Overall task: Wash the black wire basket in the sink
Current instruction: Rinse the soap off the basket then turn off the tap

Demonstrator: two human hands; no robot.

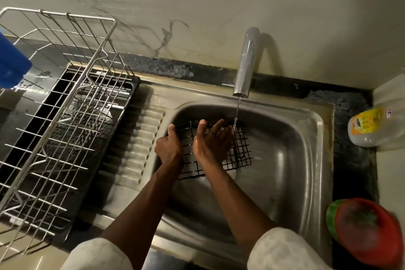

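Water (236, 114) falls from the tap (245, 66) onto the black wire basket (238, 153) in the sink (295, 138), middle of the frame. The left hand (168, 147) grips its edge, likely to steady it. The right hand (211, 140) is flat with straight fingers over the wires, likely to rub them.

A home kitchen seen from above: a steel sink (306, 114) with a ribbed draining board (140, 138), a running tap (245, 61), a wire dish rack (54, 116) beside it, and a dark speckled worktop (350, 164) holding a yellow-labelled bottle (370, 129) (label unreadable) and a red plastic bowl (368, 232), against a pale marbled wall (197, 6)
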